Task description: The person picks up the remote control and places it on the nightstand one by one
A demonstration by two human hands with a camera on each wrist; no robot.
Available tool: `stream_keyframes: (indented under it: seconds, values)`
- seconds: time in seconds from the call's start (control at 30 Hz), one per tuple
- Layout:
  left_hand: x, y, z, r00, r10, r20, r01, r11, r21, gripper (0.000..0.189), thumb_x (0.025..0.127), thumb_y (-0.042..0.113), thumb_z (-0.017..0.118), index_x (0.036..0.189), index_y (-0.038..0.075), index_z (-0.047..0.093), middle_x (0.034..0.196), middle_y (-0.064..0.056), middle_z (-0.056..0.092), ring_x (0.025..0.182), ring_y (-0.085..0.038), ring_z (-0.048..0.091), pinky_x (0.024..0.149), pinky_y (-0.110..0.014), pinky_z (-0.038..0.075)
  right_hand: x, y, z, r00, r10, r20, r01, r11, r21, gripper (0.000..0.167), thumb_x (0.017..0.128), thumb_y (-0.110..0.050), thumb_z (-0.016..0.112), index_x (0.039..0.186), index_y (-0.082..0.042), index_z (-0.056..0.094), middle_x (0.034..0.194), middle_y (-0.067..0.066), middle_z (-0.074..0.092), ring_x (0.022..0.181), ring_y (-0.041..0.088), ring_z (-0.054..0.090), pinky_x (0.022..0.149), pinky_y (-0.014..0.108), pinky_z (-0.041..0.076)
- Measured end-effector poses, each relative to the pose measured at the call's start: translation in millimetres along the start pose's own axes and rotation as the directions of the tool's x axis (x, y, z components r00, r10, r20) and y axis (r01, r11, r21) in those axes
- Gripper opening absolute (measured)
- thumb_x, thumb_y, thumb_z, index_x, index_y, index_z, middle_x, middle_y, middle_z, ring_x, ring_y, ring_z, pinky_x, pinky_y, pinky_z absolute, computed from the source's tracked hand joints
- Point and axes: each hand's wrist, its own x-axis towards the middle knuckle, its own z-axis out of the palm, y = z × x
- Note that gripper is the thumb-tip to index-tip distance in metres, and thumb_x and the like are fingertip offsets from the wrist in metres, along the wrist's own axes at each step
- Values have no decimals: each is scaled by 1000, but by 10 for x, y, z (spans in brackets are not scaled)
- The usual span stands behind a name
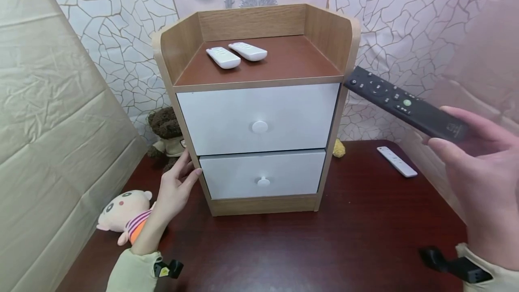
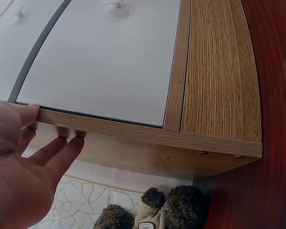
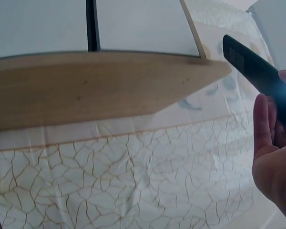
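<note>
My right hand (image 1: 484,170) grips the lower end of a black remote control (image 1: 405,105). The remote's far end points at the cabinet's upper right side, in the air. In the right wrist view its back (image 3: 252,69) shows. My left hand (image 1: 174,188) holds the left edge of a small wooden cabinet (image 1: 263,206), thumb at the front edge and fingers against the side panel (image 2: 119,152). Two white drawers, the upper (image 1: 227,120) and the lower (image 1: 231,177), are closed, each with a round knob. On the cabinet top lie two white remotes, one left (image 1: 224,58), one right (image 1: 248,52).
Another white remote (image 1: 396,161) lies on the dark red table (image 1: 365,238) at the right. A pink plush toy (image 1: 125,211) lies left of the cabinet, with a brown plush bear (image 1: 165,125) behind. Something yellow (image 1: 339,148) peeks out at the right.
</note>
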Motion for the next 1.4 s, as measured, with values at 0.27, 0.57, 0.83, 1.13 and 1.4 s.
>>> stream_keyframes:
  seconds: [0.27, 0.57, 0.83, 1.13, 1.4]
  values:
    - [-4, -10, -9, 1000, -8, 4, 8, 1000, 12, 66, 97, -7, 66, 156, -5, 37, 146, -25, 52, 120, -41, 60, 86, -11, 49, 131, 111, 367, 988, -146, 51, 149, 986, -73, 48, 64, 37, 65, 111, 30, 61, 96, 25, 73, 77, 27, 66, 74, 24, 58]
    - [-7, 5, 4, 1000, -21, 6, 21, 1000, 6, 65, 97, -7, 65, 155, -6, 36, 144, -26, 54, 119, -42, 60, 86, -9, 49, 202, 108, 681, 996, -87, 12, 87, 960, -266, 44, 70, 20, 79, 113, 15, 72, 95, 14, 75, 75, 21, 65, 71, 19, 55]
    - [-8, 11, 0, 1000, -22, 6, 22, 1000, 11, 65, 98, -6, 65, 156, -5, 36, 144, -26, 53, 120, -41, 60, 86, -10, 49, 209, 132, 996, 996, -91, 2, 86, 937, -337, 40, 71, 13, 82, 110, 7, 77, 93, 11, 76, 79, 20, 70, 75, 18, 57]
    - [-2, 20, -7, 999, -32, 14, 32, 999, 2, 65, 99, -4, 65, 156, -3, 36, 146, -25, 53, 122, -40, 60, 86, -10, 49, 247, 198, 1318, 990, -140, 34, 133, 801, -584, 38, 77, 1, 83, 114, -6, 80, 97, 5, 75, 82, 15, 70, 78, 20, 58]
    - [-2, 27, -13, 999, -34, 14, 34, 999, -7, 64, 98, -5, 65, 156, -5, 36, 144, -26, 53, 121, -41, 59, 86, -10, 49, 272, 282, 1528, 980, -195, 43, 176, 743, -646, 38, 79, -7, 85, 116, -6, 79, 103, 10, 75, 79, 11, 68, 77, 19, 57]
